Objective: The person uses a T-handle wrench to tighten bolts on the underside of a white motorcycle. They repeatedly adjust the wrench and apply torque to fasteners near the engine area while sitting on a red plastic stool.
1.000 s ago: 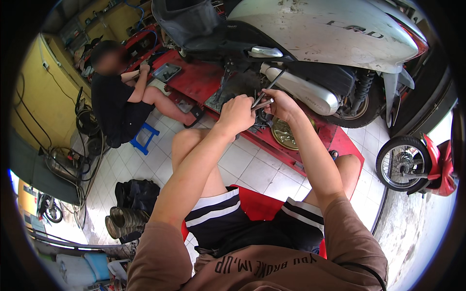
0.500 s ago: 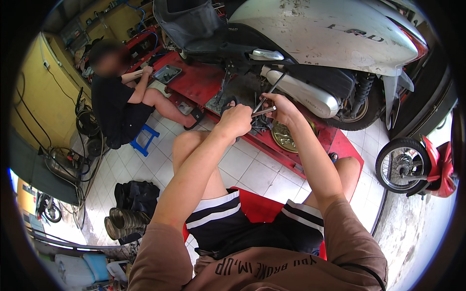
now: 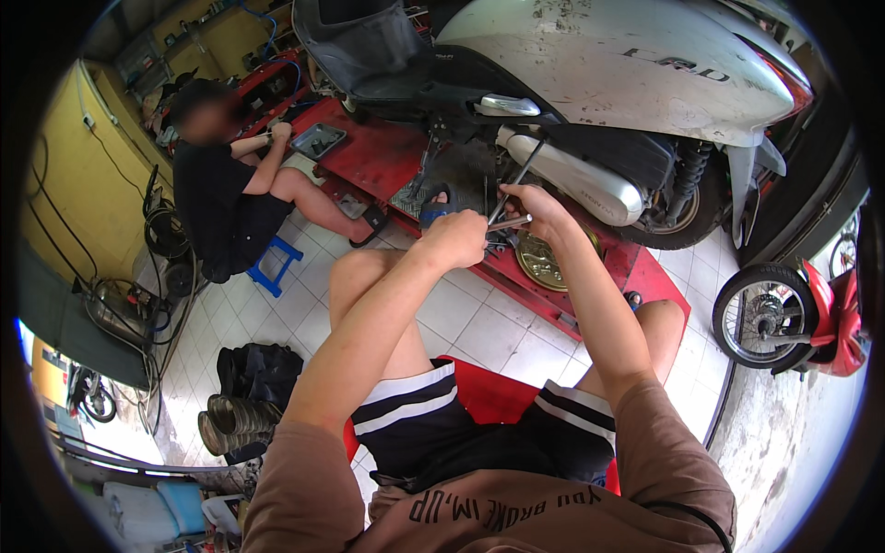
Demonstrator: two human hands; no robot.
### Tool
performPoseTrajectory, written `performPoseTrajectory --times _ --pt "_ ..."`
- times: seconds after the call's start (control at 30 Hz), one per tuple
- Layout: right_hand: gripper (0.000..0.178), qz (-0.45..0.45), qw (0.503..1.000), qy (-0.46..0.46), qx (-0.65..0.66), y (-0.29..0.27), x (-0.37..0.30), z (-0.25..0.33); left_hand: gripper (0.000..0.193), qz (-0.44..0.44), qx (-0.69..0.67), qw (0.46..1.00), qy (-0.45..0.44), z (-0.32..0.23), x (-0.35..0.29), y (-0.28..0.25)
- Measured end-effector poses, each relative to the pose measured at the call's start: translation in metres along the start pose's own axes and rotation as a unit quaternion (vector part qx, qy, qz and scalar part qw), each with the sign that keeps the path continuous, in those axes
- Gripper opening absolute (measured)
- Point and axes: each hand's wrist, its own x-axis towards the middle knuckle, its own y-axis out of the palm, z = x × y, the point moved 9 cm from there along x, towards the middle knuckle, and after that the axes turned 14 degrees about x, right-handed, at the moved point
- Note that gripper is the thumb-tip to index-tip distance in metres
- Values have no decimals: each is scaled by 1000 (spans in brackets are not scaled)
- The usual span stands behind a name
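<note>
My left hand is closed around the near end of a short silver metal bar, whose other end sticks out to the right. My right hand pinches a long thin metal rod that slants up and to the right, in front of the scooter's light engine cover. Rod and bar cross between the hands; I cannot tell whether they are joined. Both hands are in front of the silver scooter. Below my right hand, a round golden metal dish lies on the red lift platform, with several wrenches beside it.
At left a co-worker sits on a blue stool, hands near a grey tray. A red motorcycle's wheel stands at right. Dark bags lie on the tiled floor to my left. Hoses and cables hang by the yellow wall.
My hands have shifted slightly right with the bar and the rod. The bar now lies flatter, and the rod stands a little steeper. More of my sandal shows beyond my left hand.
</note>
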Motion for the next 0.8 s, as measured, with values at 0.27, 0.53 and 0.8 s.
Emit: performPoseTrajectory --times 0.27,0.53,0.8 --pt "26 -36 998 -37 -41 -30 -19 0 26 -4 -27 994 102 -36 5 24" --pt "29 -7 989 -23 -148 -14 -56 -10 27 83 -72 976 189 -61 -8 29" --pt "31 72 949 23 -305 -43 -83 -1 24 52 -170 982 69 59 -20 -23"
